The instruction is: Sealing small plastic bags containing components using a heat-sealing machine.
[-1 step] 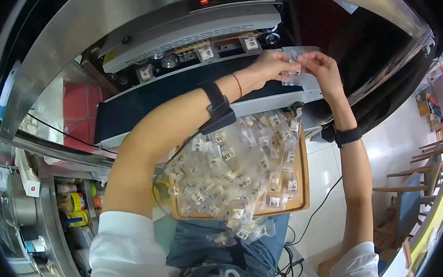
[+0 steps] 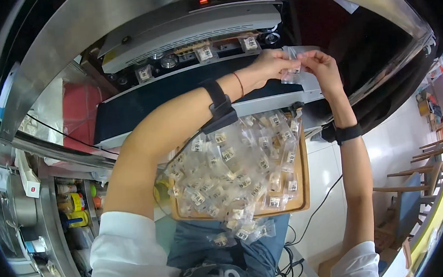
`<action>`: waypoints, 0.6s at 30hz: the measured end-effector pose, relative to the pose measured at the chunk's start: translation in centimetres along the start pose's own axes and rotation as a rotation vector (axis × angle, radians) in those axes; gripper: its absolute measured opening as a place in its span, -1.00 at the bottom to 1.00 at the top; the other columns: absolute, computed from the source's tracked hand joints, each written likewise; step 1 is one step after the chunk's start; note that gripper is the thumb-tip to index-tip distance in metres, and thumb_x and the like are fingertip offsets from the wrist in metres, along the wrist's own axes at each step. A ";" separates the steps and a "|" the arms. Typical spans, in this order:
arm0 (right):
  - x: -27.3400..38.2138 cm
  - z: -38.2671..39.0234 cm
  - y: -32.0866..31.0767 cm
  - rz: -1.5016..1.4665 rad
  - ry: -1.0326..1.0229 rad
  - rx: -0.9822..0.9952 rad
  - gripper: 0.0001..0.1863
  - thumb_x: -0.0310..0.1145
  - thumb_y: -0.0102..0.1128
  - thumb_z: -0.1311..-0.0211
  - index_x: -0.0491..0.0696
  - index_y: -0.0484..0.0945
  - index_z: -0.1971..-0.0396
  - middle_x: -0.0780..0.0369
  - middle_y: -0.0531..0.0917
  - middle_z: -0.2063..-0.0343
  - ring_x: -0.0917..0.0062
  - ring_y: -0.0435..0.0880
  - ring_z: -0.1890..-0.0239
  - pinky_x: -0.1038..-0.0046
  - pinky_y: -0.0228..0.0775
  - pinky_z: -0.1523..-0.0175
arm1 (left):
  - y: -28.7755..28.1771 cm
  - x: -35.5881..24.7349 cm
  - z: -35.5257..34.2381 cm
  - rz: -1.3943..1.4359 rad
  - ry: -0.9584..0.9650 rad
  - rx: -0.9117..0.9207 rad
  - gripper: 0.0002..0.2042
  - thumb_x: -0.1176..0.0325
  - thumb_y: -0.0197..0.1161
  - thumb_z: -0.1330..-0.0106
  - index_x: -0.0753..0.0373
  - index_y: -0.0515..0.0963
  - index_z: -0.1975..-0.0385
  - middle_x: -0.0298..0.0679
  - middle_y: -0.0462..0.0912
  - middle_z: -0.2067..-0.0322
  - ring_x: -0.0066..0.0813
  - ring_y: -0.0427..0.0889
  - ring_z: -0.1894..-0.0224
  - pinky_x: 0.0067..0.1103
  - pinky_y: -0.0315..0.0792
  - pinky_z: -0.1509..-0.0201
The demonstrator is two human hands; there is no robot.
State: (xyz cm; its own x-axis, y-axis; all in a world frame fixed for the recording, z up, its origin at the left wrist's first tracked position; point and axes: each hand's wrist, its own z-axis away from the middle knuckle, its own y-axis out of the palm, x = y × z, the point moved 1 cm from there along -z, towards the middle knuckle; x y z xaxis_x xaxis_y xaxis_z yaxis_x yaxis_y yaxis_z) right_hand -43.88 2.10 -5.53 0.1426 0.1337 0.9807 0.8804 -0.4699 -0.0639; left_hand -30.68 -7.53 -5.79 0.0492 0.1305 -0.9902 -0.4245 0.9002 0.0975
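Note:
At the right end of a band sealer, my left hand (image 2: 269, 67) and my right hand (image 2: 322, 68) pinch a small clear plastic bag (image 2: 290, 77) between them. The left fingers grip its left side, the right fingertips its upper right. A printed label shows on the bag, partly covered by fingers. In front of me the sealer's dark conveyor belt (image 2: 145, 100) runs leftward. Three similar labelled bags (image 2: 205, 53) hang along the sealing strip, spaced apart. Below my left forearm, a wooden tray (image 2: 303, 194) carries a heap of filled, labelled clear bags (image 2: 228, 159).
Several bags (image 2: 242, 234) spill over the tray's near edge onto my lap. The sealer's metal housing (image 2: 197, 30) rises behind the belt. A steel rim arches overhead. Shelves with jars (image 2: 73, 202) stand at left, chairs (image 2: 408, 196) at right. Black cables (image 2: 289, 268) lie on the floor.
The bags along the sealing strip have slid very slightly left. Both hands keep their pinch on the bag in nearly the same place.

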 end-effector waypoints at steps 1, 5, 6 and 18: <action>-0.5 -0.7 -0.4 -0.001 0.002 -0.002 -0.92 -0.44 0.16 0.01 -0.12 0.52 0.51 0.33 0.56 0.57 0.74 0.44 0.53 0.70 0.25 0.40 | 0.0 0.3 -0.6 0.000 -0.002 0.002 -0.74 0.29 0.17 -0.12 0.30 0.45 0.27 -0.28 0.51 0.33 -0.55 0.51 0.26 -0.61 0.44 0.17; -1.3 -4.4 -0.7 -0.052 0.129 -0.075 -0.94 -0.43 0.13 0.00 -0.10 0.52 0.55 0.32 0.56 0.58 0.72 0.45 0.55 0.67 0.27 0.39 | -0.9 1.7 -4.4 0.329 -0.017 -0.099 -0.75 0.23 0.14 -0.13 0.26 0.44 0.28 -0.26 0.51 0.33 -0.47 0.51 0.27 -0.58 0.40 0.13; -1.4 -5.4 -0.6 -0.059 0.174 -0.093 -0.93 -0.42 0.13 -0.01 -0.09 0.51 0.56 0.33 0.55 0.58 0.71 0.47 0.54 0.65 0.29 0.37 | -1.4 2.1 -5.6 0.427 -0.015 -0.125 -0.75 0.22 0.13 -0.14 0.25 0.44 0.29 -0.25 0.51 0.33 -0.44 0.51 0.27 -0.57 0.39 0.12; -7.6 -14.9 -1.0 0.300 0.217 -0.271 -0.86 -0.49 0.03 0.09 -0.19 0.55 0.52 0.20 0.55 0.57 0.51 0.50 0.55 0.48 0.30 0.45 | -2.4 4.3 -11.1 0.554 -0.104 -0.247 -0.83 0.36 -0.08 -0.21 0.30 0.40 0.36 -0.19 0.47 0.35 -0.33 0.47 0.23 -0.44 0.41 0.08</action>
State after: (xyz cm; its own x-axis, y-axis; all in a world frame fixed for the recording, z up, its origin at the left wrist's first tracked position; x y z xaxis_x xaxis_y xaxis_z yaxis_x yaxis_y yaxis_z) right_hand -52.60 -11.45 -10.21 0.2492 -0.2154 0.9442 0.6603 -0.6754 -0.3284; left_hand -39.51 -13.73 -11.41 -0.1558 0.6026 -0.7827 -0.6088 0.5654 0.5565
